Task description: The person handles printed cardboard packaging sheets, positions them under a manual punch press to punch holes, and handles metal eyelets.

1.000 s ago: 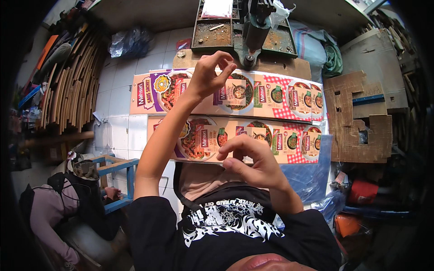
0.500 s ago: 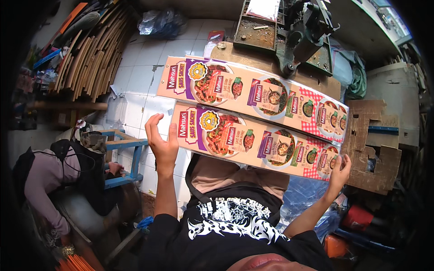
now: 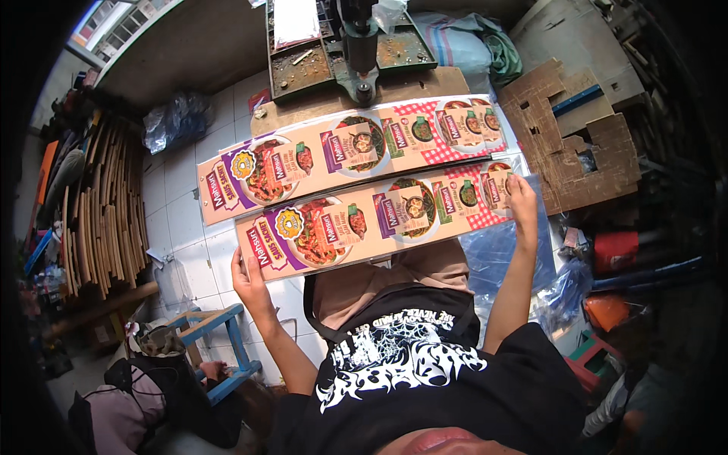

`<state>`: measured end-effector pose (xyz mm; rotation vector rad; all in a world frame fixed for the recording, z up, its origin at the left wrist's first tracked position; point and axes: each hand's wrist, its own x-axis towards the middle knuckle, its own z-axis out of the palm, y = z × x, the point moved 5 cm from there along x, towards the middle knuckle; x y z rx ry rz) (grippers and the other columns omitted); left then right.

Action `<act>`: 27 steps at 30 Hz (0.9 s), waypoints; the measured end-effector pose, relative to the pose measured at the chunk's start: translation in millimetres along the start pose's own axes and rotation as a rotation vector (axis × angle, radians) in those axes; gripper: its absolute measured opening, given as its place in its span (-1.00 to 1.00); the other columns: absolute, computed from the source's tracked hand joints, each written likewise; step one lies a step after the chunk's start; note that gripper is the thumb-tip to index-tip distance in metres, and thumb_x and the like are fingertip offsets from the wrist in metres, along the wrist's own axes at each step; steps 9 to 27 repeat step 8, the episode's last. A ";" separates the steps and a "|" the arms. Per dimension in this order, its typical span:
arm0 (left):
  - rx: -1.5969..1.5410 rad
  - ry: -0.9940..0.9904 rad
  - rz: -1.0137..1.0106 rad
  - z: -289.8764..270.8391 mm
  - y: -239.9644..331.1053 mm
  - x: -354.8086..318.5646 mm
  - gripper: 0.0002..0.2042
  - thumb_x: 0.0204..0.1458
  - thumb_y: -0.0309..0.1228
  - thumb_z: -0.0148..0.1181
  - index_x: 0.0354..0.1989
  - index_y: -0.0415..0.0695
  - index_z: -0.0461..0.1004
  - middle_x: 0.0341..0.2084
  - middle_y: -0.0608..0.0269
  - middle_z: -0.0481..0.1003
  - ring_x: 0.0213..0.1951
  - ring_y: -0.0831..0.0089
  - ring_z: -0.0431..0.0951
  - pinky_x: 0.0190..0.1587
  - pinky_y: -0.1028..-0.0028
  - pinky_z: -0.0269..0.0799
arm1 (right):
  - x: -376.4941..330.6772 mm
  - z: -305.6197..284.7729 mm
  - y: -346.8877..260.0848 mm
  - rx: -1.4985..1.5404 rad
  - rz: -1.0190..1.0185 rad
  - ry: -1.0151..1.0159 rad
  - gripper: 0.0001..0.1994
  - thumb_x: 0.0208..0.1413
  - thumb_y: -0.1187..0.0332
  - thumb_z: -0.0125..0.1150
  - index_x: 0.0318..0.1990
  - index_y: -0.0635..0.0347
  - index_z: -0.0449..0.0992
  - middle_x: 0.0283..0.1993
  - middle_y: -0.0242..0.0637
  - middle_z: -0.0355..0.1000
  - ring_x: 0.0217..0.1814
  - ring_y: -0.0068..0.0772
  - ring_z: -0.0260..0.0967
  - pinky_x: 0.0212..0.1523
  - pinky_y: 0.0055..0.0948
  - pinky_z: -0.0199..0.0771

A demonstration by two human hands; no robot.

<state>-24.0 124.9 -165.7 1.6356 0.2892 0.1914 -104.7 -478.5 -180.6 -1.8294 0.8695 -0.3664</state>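
A long printed cardboard panel (image 3: 368,221), peach with food pictures and a red checked patch, lies across in front of me above my lap. My left hand (image 3: 252,287) is closed on its lower left corner, thumb on top. At the other end, my right hand (image 3: 522,206) grips the right edge, fingertips over the printed face. Just beyond lies a second panel of the same print (image 3: 311,161), on what looks like a stack. The held panel's far edge runs close along it; whether they touch I cannot tell.
A dark metal press (image 3: 362,57) with parts trays (image 3: 303,73) stands beyond the panels on a wooden board (image 3: 453,80). Cut-out brown board (image 3: 523,102) lies right. Left are stacked strips (image 3: 106,212) and a blue stool (image 3: 233,341). A person (image 3: 136,402) sits lower left.
My view has turned, so the scene appears rotated. My left hand, earlier with fingers raised at the panel's left end, now grips its lower corner; my right hand has moved up the right edge.
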 end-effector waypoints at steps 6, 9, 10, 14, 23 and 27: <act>0.041 -0.114 0.015 -2.6 -11.7 14.0 -0.55 0.29 -0.45 0.02 0.26 -0.43 0.14 -0.04 -0.10 0.52 -0.04 0.39 0.57 0.03 0.46 0.48 | 1.4 -2.2 3.2 0.040 -0.017 0.072 -0.54 0.28 0.15 0.17 0.08 0.44 0.50 -0.12 -0.07 0.60 -0.07 -0.43 0.54 -0.03 -0.45 0.49; 0.058 -0.148 0.022 -7.6 -15.0 20.5 -0.48 0.26 -0.42 0.08 0.29 -0.42 0.07 0.02 -0.19 0.49 0.05 0.28 0.55 0.10 0.41 0.49 | 2.7 2.4 11.6 0.033 0.001 0.065 -0.50 0.25 0.12 0.19 0.14 0.41 0.47 -0.09 0.00 0.60 0.00 -0.36 0.54 0.01 -0.45 0.48; 0.058 -0.148 0.022 -7.6 -15.0 20.5 -0.48 0.26 -0.42 0.08 0.29 -0.42 0.07 0.02 -0.19 0.49 0.05 0.28 0.55 0.10 0.41 0.49 | 2.7 2.4 11.6 0.033 0.001 0.065 -0.50 0.25 0.12 0.19 0.14 0.41 0.47 -0.09 0.00 0.60 0.00 -0.36 0.54 0.01 -0.45 0.48; 0.058 -0.148 0.022 -7.6 -15.0 20.5 -0.48 0.26 -0.42 0.08 0.29 -0.42 0.07 0.02 -0.19 0.49 0.05 0.28 0.55 0.10 0.41 0.49 | 2.7 2.4 11.6 0.033 0.001 0.065 -0.50 0.25 0.12 0.19 0.14 0.41 0.47 -0.09 0.00 0.60 0.00 -0.36 0.54 0.01 -0.45 0.48; 0.058 -0.148 0.022 -7.6 -15.0 20.5 -0.48 0.26 -0.42 0.08 0.29 -0.42 0.07 0.02 -0.19 0.49 0.05 0.28 0.55 0.10 0.41 0.49 | 2.7 2.4 11.6 0.033 0.001 0.065 -0.50 0.25 0.12 0.19 0.14 0.41 0.47 -0.09 0.00 0.60 0.00 -0.36 0.54 0.01 -0.45 0.48; 0.058 -0.148 0.022 -7.6 -15.0 20.5 -0.48 0.26 -0.42 0.08 0.29 -0.42 0.07 0.02 -0.19 0.49 0.05 0.28 0.55 0.10 0.41 0.49 | 2.7 2.4 11.6 0.033 0.001 0.065 -0.50 0.25 0.12 0.19 0.14 0.41 0.47 -0.09 0.00 0.60 0.00 -0.36 0.54 0.01 -0.45 0.48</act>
